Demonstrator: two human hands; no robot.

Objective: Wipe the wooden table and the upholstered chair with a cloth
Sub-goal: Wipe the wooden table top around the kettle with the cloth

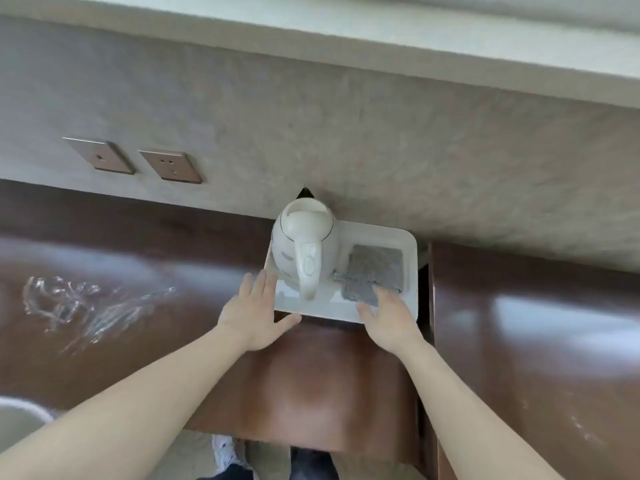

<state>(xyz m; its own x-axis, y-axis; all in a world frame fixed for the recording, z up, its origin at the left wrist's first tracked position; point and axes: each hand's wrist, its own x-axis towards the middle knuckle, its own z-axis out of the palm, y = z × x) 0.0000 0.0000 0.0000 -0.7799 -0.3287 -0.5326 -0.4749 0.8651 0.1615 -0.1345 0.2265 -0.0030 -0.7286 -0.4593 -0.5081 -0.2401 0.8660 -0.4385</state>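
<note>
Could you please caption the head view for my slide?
Both hands, left hand and right hand, reach the white tray holding kettle and grey cloth.

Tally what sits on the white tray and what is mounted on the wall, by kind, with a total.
Kettle: 1
Grey cloth: 1, under the right hand
Wall plates: 2, and
Total: 4
The tray rests on the wooden table.
</note>
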